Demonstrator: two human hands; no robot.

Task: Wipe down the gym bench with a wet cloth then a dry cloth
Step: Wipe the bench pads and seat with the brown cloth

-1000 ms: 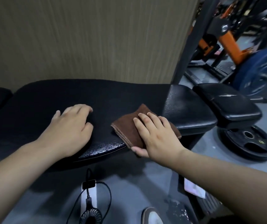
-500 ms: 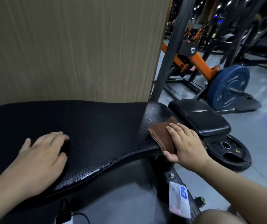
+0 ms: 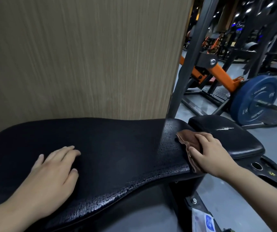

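Pressing brown cloth at bench end-edge, right hand.

Black bench pad with perforated dotted texture, glossy at the near edge. Brown cloth. Tan wood-grain wall panel. Blue weight plate, orange machine arm, grey floor.

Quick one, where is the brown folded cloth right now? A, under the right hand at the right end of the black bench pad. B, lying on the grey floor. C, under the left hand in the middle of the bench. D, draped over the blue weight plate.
A: the right hand presses the brown folded cloth onto the right end of the black padded bench, while the left hand lies flat and bare on the pad.
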